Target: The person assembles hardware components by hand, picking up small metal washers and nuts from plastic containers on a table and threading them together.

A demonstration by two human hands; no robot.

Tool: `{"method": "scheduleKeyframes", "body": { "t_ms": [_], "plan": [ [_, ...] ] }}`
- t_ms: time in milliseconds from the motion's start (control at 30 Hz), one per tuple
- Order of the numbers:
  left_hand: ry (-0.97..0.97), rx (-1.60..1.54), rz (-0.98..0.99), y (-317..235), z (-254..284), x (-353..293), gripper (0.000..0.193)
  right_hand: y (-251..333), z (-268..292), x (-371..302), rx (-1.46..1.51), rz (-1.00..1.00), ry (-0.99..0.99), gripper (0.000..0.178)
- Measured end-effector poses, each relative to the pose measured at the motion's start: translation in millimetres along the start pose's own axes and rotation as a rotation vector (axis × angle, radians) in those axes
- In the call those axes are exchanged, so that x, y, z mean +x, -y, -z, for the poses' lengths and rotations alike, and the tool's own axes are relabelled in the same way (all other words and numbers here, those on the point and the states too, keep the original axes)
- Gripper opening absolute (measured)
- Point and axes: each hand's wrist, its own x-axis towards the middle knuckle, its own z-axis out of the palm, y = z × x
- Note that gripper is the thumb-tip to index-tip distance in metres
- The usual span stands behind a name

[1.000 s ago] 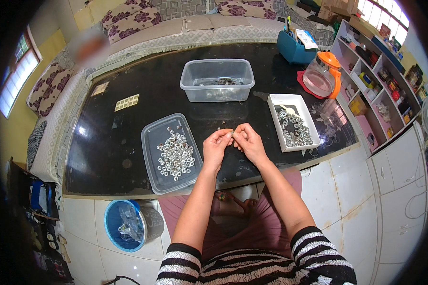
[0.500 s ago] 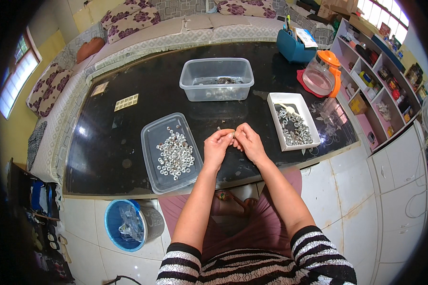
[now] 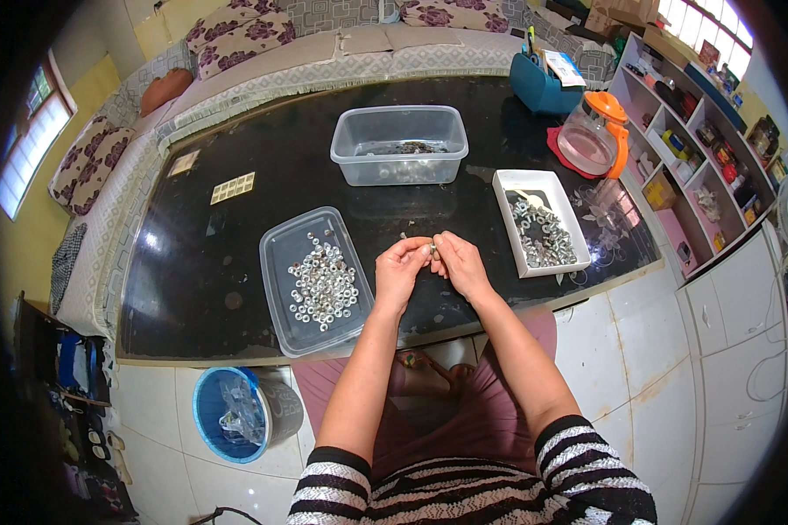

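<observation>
My left hand (image 3: 403, 267) and my right hand (image 3: 458, 264) meet above the near part of the black table. Both are closed, fingertips pinched together around a small metal fastener (image 3: 433, 249). Its exact kind is mostly hidden by the fingers. A small stub shows beside the left fingers. To the left of my hands, a clear plastic lid (image 3: 291, 328) lies flat with many silvery ring-shaped nuts (image 3: 326, 284) on it. On the right stands a white box (image 3: 510, 206) of loose metal pieces (image 3: 547, 234), with a pale scoop-like piece among them.
Beyond my hands stands a clear plastic tub (image 3: 398, 171) with small dark parts inside. An orange-lidded jug (image 3: 589, 144) and a teal holder (image 3: 541, 83) occupy the far right of the table (image 3: 201, 289). A blue bin (image 3: 229, 416) stands on the floor at left.
My right fingers have shifted slightly to the right and up, so more of the small metal fastener shows between the fingertips. The left hand stays nearly still.
</observation>
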Motion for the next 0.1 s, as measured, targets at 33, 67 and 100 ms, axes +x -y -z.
{"method": "scheduleKeyframes", "body": {
  "t_ms": [33, 67, 100],
  "plan": [
    [0.000, 0.001, 0.000, 0.2, 0.3, 0.2, 0.015, 1.0, -0.5, -0.3, 0.017, 0.001, -0.002, 0.025],
    [-0.030, -0.001, -0.010, 1.2, 1.0, 0.9, 0.015, 2.3, -1.2, -0.7, 0.033, 0.002, -0.005, 0.024],
    [-0.060, -0.003, -0.019, 3.3, 2.1, 2.1, 0.015, 4.5, -1.8, -1.5, 0.035, 0.030, -0.024, 0.026]
  ]
}}
